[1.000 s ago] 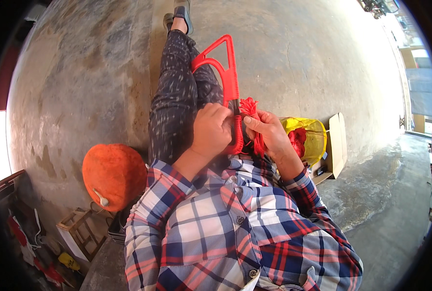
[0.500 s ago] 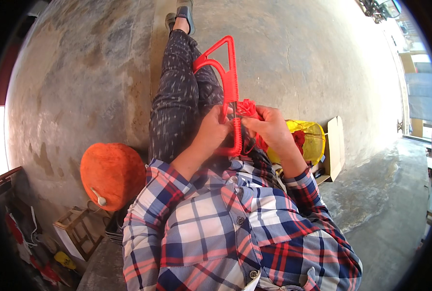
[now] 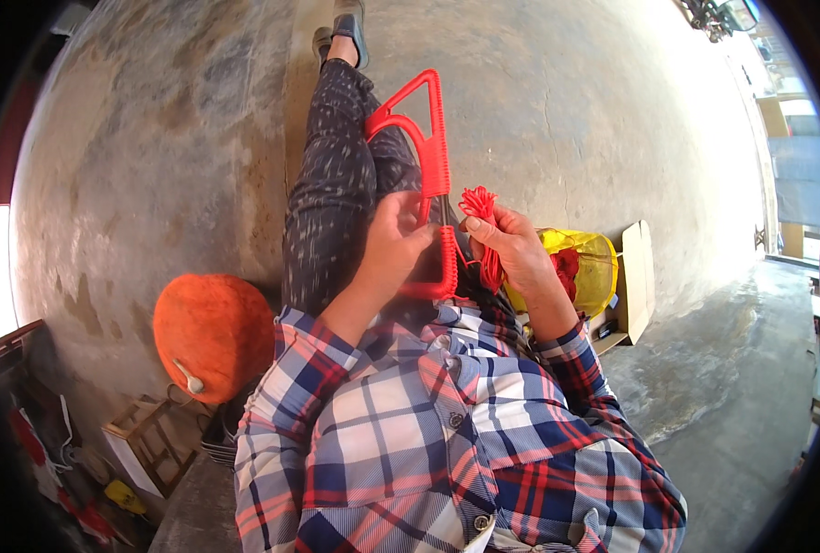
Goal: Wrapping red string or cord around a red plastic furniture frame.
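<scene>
A red plastic frame point(image 3: 436, 166) with toothed edges and a loop at its far end stands over my lap. My left hand point(image 3: 397, 235) is curled on the frame's left side, its thumb reaching toward the dark gap in the middle. In my right hand point(image 3: 519, 251) is a bundle of red cord point(image 3: 489, 263), pinched between thumb and fingers, with its looped ends sticking up above the grip. The bundle sits just right of the frame. A thin red strand shows between the two.
An orange rounded object point(image 3: 212, 336) stands at my left. To my right are a yellow mesh bag point(image 3: 594, 267) with red material inside and an open cardboard box point(image 3: 638, 281). A wooden frame point(image 3: 152, 438) lies at the lower left. My legs stretch out over the concrete floor point(image 3: 557, 120).
My right hand has drawn the cord bundle slightly right, away from the frame, and the bundle now hangs upright in it. My left fingers have loosened and shifted slightly left; the frame has barely moved.
</scene>
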A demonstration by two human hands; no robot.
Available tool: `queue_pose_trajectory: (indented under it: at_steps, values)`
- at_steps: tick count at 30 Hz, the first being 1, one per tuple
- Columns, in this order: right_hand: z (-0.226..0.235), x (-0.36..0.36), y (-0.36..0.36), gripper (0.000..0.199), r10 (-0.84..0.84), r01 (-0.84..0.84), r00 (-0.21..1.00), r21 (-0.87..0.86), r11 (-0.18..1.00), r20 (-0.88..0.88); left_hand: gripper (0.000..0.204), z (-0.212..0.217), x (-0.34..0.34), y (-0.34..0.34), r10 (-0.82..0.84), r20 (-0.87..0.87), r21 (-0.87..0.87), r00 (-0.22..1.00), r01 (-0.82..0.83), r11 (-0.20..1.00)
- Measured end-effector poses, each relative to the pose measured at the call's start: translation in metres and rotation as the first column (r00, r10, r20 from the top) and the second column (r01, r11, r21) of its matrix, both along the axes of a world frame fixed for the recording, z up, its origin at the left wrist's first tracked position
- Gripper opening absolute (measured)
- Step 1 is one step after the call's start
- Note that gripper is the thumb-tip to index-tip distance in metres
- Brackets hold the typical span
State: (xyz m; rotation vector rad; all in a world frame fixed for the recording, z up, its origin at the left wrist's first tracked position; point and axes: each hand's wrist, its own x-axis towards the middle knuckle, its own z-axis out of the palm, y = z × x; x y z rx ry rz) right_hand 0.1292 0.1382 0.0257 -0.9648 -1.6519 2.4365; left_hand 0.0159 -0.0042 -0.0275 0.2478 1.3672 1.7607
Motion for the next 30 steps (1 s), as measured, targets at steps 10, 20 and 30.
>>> queue_pose_trajectory:
  at_steps: [10,20,30]
  values:
    - [-0.011,0.006,0.003,0.014,-0.042,0.043,0.999,-0.069,0.997,0.011,0.008,0.032,-0.013,0.002,-0.144,-0.7,-0.147,0.699,0.057,0.987]
    - [-0.03,0.01,0.0,0.017,-0.026,0.02,0.998,-0.088,0.996,-0.06,0.014,0.042,-0.016,0.015,-0.27,-0.841,-0.234,0.469,0.135,0.963]
    - [-0.018,0.018,0.002,0.012,-0.086,0.083,0.996,-0.156,0.984,-0.017,0.004,0.056,-0.041,0.005,-0.023,-0.669,-0.077,0.743,-0.039,0.996]
